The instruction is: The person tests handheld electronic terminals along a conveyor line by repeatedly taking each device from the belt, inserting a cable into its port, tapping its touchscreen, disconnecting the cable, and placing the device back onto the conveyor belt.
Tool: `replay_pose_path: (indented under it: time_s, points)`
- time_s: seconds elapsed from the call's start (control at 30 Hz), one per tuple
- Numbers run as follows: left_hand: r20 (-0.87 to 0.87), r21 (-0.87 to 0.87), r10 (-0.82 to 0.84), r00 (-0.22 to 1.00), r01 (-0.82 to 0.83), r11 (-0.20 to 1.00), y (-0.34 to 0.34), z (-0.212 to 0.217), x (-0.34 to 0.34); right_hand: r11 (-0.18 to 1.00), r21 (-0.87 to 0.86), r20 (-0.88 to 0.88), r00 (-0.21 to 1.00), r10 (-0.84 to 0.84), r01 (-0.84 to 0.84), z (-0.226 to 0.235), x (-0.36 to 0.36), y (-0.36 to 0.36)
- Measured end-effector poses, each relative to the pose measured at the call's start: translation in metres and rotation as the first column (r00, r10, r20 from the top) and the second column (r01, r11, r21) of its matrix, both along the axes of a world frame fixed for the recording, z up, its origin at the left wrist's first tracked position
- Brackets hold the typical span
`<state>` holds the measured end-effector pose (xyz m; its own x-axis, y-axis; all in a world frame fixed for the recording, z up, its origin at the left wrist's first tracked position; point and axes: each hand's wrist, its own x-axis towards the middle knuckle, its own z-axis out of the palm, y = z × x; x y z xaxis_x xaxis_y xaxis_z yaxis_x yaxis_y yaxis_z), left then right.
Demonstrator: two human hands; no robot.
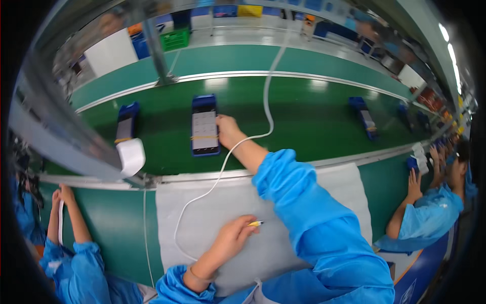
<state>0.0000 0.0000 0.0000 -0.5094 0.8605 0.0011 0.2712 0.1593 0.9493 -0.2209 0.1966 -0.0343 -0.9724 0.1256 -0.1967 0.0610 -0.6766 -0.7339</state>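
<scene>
Stretching across my view, a green conveyor belt [304, 121] is the largest thing before me. Along its near edge runs a green worktop [121, 218], with a person in blue [76, 263] on my left and another person in blue [425, 218] on my right. A pale grey mat [223, 202] covers the worktop directly in front of me. A white cable [267, 96] drops from above, crosses over my right forearm and loops down across the mat to my left wrist. On the belt lies a blue handheld device [204, 123], screen up, well apart from the similar devices to its left [125, 124] and right [363, 117]. My right grip [227, 129] is closed on its right edge, with some fingers hidden. A yellowish band [205, 136] wraps the device's lower half. Above the mat, my left grip [234, 236] pinches a small yellow plug [255, 223], its metal tip pointing right; my hand hides whether it joins the cable.
</scene>
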Motion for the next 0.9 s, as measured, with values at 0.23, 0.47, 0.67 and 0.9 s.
replay_pose_path:
  time_s: [0.23,0.47,0.67,0.9]
  points:
    - [0.064,-0.051,0.092,0.994,-0.089,0.995,-0.01,0.009,-0.006,-0.067,0.917,-0.34,0.687,-0.642,0.392,0.02,0.056,0.178]
    - [0.068,-0.037,0.131,0.989,-0.129,0.991,-0.009,0.022,-0.004,-0.323,0.93,-0.292,0.179,-0.94,-0.175,0.046,0.257,0.407]
    - [0.145,-0.01,0.171,0.974,-0.171,0.985,-0.005,0.027,-0.005,0.029,0.975,0.102,0.329,-0.939,-0.221,0.002,0.332,0.511]
    - [0.096,0.005,0.126,0.987,-0.127,0.992,-0.001,0.018,-0.003,0.464,0.856,0.243,0.616,-0.749,0.227,0.053,0.273,0.406]
